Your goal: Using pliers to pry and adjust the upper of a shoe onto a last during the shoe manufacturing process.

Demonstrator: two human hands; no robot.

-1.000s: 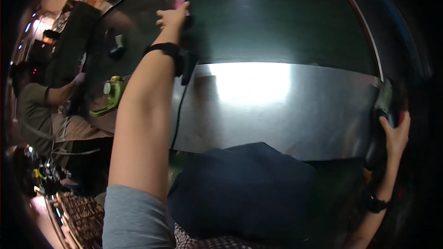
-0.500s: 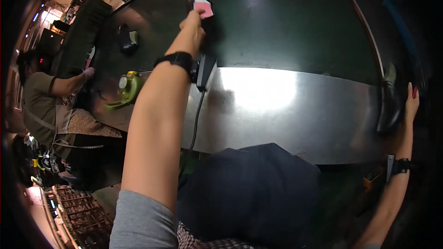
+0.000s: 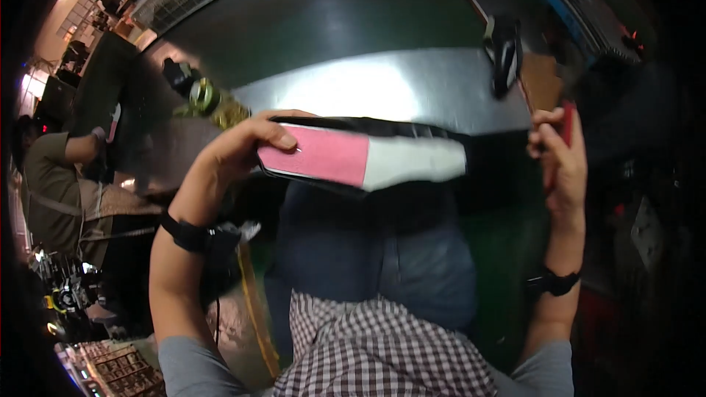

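Holding the black shoe-shaped piece [image 3: 366, 154] in front of you, above your lap, you have its pink panel [image 3: 323, 156] and white panel [image 3: 415, 164] facing up. Away at the far left, a co-worker [image 3: 53, 173] has one hand beside a small pink and pale piece [image 3: 114, 123], too small to make out further. Nearer to you, a dark object [image 3: 176, 75] and a green container [image 3: 202, 95] stand on the table, just beyond your left forearm. Your left hand [image 3: 246, 141] grips the pink end of the black piece, thumb pressed flat on the panel and fingers tucked behind, where they are hidden. Both panels are already in place, the pink ending in a straight line where the white begins, with black showing along the edges; whether they are fully fixed, you cannot tell from here. Past the piece lies the shiny metal plate [image 3: 401, 77], and toward its right end sits a black shoe [image 3: 504, 59], apart from both your hands, with a brown flat piece [image 3: 541, 82] just beside it. At the right, your right hand [image 3: 560, 165] is closed around a slim red object [image 3: 568, 123], well apart from the piece in your left, so nothing is being done to the panels with it at this moment. What work on the piece remains, if any, cannot be judged from its upturned face alone.
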